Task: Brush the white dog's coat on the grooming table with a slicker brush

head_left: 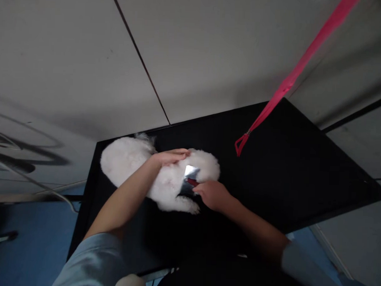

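A fluffy white dog (168,182) lies on the black table (286,171), one leg stretched toward me. My left hand (172,156) rests on the dog's fur, its visible fingers stretched out flat. In my right hand (213,194) is the red handle of a slicker brush (191,173) with a broad, shiny metal head. The brush head is against the dog's coat, between my two hands. My fingers hide part of the handle.
A pink strap (286,83) with a small loop at its end hangs over the right half of the table. Grey panels (193,55) stand behind the table. At the left a pale cable (42,183) runs down beside the table edge, above the blue floor (40,238).
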{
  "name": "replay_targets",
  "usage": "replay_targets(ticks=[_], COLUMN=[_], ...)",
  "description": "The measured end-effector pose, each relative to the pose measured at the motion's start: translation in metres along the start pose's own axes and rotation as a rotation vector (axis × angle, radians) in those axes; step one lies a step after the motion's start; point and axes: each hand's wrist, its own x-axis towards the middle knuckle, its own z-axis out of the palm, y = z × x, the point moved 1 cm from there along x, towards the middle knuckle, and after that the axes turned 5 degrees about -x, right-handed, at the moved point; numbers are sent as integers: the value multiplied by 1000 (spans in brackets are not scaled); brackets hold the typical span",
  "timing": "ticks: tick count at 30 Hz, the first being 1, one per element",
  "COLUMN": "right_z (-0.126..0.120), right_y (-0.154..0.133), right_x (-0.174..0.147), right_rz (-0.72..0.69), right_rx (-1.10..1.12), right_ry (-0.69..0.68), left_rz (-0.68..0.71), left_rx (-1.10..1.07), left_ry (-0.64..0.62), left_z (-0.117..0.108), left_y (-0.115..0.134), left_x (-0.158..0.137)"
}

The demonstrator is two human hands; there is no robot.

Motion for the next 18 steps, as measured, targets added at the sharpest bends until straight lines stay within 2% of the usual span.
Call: replay_targets(ticks=[1,3,5,8,9,12,14,15,18], right_z=[0,2,8,11,9,-4,-11,-12,-7], right_y=[4,-1,-20,-42,-40,-21,-17,-21,-42], right_x=[-3,-6,-1,21,28,31,25,24,29], right_rz=[58,116,-10,-243,-241,-48,28,18,-161], right_rx=[-21,-70,-77,-42,-50,-138,-201,-222,-180], right_ry=[-9,-60,-109,-74,-67,-82,-114,-128,-129], left_rz=[72,133,104,40,36,74,92,89,80], left_rx=[21,95,160,202,211,238,286,319,379], left_ry=[-23,-4,55,115,130,161,153,144,150], left_z=[-11,-29,-39,-46,-48,-54,-56,-56,-56], left_y=[0,-3,-8,-14,-16,-19,-17,-15,-7], left_x=[-9,-19,-17,-8,-5,0,7,11,18])
